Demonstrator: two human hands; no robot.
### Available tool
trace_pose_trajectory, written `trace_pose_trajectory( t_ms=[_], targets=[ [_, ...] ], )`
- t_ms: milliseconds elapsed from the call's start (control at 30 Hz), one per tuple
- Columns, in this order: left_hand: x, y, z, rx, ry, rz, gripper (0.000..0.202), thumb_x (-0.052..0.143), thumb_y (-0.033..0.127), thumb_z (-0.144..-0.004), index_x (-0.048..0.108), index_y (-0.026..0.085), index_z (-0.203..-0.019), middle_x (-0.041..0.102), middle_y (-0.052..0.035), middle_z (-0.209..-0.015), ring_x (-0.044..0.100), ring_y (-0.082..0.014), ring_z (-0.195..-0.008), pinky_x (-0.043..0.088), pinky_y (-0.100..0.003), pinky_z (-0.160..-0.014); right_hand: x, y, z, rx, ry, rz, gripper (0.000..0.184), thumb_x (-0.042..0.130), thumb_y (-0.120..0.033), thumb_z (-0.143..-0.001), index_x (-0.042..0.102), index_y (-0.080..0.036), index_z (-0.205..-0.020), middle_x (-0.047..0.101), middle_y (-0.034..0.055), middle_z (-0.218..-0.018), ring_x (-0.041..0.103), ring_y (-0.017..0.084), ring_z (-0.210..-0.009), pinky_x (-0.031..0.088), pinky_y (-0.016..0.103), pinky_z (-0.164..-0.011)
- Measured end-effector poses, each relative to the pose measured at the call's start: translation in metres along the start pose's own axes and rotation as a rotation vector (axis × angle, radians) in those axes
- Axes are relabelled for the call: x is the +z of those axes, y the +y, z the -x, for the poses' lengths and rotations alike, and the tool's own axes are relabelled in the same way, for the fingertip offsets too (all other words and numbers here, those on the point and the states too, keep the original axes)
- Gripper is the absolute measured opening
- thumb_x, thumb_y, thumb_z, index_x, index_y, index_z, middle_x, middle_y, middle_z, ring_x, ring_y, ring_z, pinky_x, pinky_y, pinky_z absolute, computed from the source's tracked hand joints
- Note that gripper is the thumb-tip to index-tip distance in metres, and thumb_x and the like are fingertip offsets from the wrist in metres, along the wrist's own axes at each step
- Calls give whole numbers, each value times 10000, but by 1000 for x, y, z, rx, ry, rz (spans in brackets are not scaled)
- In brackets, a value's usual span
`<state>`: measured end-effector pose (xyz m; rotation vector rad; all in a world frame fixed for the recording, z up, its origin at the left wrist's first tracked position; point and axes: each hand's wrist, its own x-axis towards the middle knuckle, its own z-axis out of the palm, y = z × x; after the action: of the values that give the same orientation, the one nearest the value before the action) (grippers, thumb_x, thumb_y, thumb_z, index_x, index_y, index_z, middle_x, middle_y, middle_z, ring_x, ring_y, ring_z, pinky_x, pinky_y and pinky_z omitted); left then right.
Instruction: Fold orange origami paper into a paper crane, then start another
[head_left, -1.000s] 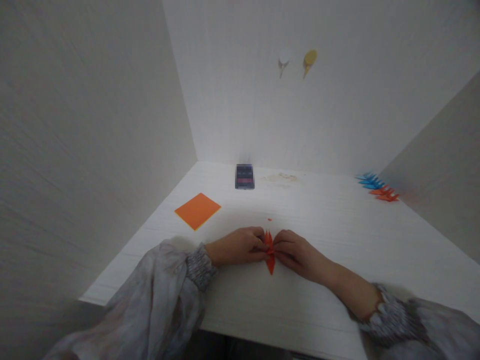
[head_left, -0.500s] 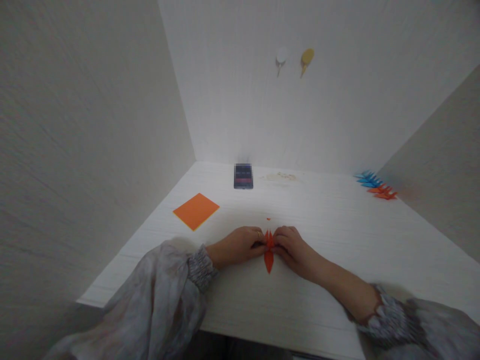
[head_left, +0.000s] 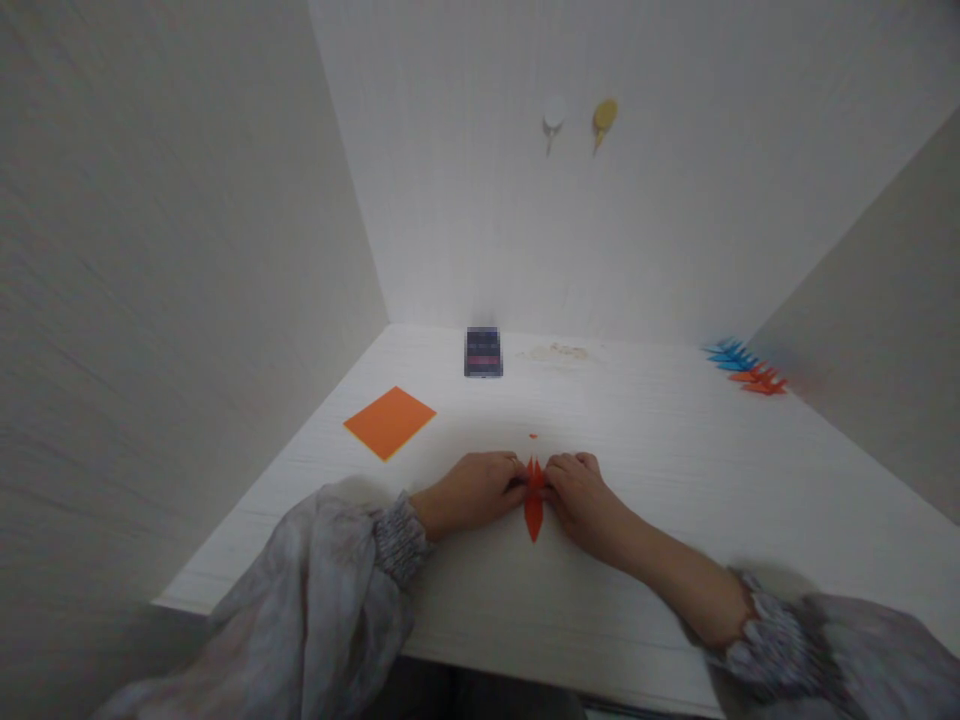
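Observation:
A folded red-orange origami paper (head_left: pixel 533 512) stands between my two hands, its two narrow points facing away from me and a broader point facing me. My left hand (head_left: pixel 484 490) pinches its left side, fingers closed. From the right, my right hand (head_left: pixel 581 495) grips the opposite side with bent fingers. Fingertips of both hands are partly hidden behind the folds. Just beyond the paper lies a tiny red scrap (head_left: pixel 533 436). A stack of square orange paper (head_left: pixel 390 423) rests on the table to the left of my hands.
A dark phone (head_left: pixel 483 353) stands near the back wall. Blue folded paper pieces (head_left: pixel 731 355) and orange-red ones (head_left: pixel 759 379) sit in a row by the right wall. A white hook (head_left: pixel 553 115) and a yellow hook (head_left: pixel 604 115) are on the back wall of the white table (head_left: pixel 645 420).
The view has shifted slightly, so everything sits a little further left. Both hands keep hold of the folded paper, with the right fingers moved slightly against it.

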<state>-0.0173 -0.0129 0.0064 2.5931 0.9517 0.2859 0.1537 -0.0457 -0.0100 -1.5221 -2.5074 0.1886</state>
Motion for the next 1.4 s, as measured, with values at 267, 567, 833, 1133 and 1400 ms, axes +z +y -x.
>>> trace_pose_trajectory(
  t_ms=[267,567,833,1133,1400],
  targets=[
    [2,4,-3,-108,-30,-57,234,360,284,-828,556,161,-857,595,-57,-850,567,-184,-767,430,-290,-690,-3,4,-1,75,0,-123,126,445,-190,-806,558,-157,-760,557,22,-769,496,153,-782,280,304,-759],
    [1,5,-1,-116,15,36,212,353,268,-831,526,171,-906,603,-41,-842,569,-176,-745,437,-284,-671,-4,8,-4,31,-47,-79,159,414,-159,-832,562,-156,-773,554,34,-794,491,158,-794,268,309,-749],
    [2,5,-2,-135,10,-2,209,374,269,-824,557,171,-849,619,-48,-844,576,-187,-766,433,-292,-680,-8,0,-7,56,-64,-8,166,405,-145,-829,565,-133,-784,579,58,-814,502,168,-794,255,310,-737],
    [5,9,-6,-245,-32,-153,311,303,327,-845,565,161,-818,635,-81,-790,601,-223,-732,433,-322,-636,-16,-10,-11,194,-115,54,203,398,-160,-818,586,-135,-745,630,90,-793,553,205,-795,252,324,-707],
    [1,12,-6,-324,-31,-104,264,334,359,-835,511,170,-884,628,-74,-822,594,-225,-771,433,-330,-662,-18,-11,-12,253,-98,48,227,397,-216,-824,587,-145,-724,638,77,-765,572,201,-769,272,323,-707]
  ],
)
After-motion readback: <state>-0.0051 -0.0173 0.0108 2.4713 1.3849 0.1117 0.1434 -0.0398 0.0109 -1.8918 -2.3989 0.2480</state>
